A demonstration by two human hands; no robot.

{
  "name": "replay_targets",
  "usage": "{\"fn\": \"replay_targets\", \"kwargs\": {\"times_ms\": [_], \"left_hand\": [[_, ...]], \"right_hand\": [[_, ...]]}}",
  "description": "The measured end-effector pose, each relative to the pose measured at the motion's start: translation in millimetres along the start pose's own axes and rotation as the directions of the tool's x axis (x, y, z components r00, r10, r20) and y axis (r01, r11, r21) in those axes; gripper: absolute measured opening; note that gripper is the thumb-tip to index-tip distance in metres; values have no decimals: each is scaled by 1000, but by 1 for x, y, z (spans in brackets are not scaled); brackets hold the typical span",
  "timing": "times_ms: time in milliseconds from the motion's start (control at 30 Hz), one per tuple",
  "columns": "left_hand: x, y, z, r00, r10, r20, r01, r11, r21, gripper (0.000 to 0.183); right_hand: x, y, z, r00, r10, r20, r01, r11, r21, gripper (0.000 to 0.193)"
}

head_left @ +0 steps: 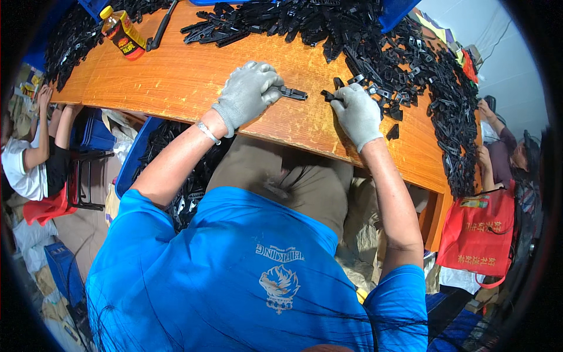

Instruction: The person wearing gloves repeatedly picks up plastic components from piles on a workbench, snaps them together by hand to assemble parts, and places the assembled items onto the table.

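Both of my hands wear grey work gloves and are over the near part of the wooden table (193, 76). My left hand (249, 94) is closed on a narrow black plastic part (294, 93), whose slotted end sticks out to the right of the fingers. A short distance to the right, my right hand (356, 111) pinches a smaller black plastic piece (328, 95) between thumb and fingers. The two parts are apart, with a small gap of tabletop between them. Small loose black pieces (393, 131) lie just beside my right hand.
A big heap of long black parts (293, 23) lies at the back, and smaller parts (454, 123) spread along the right. A drink bottle (124, 34) stands back left beside a black-handled tool (162, 26). A blue bin (138, 155) of parts sits below. Other people work at both sides.
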State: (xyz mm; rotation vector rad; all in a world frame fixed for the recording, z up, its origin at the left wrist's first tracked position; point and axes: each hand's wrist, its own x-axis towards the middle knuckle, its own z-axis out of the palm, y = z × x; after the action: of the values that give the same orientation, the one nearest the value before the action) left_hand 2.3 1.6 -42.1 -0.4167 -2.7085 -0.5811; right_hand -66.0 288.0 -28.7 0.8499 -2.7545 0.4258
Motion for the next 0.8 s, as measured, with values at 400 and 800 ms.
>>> {"fn": "replay_targets", "kwargs": {"times_ms": [400, 800], "left_hand": [[3, 32, -7, 997, 66, -35, -70, 992, -109, 27], [-1, 39, -16, 988, 146, -53, -149, 986, -72, 23]], "right_hand": [[-2, -52, -13, 993, -108, -37, 113, 979, 172, 13], [5, -50, -19, 897, 7, 442, -360, 591, 722, 23]]}}
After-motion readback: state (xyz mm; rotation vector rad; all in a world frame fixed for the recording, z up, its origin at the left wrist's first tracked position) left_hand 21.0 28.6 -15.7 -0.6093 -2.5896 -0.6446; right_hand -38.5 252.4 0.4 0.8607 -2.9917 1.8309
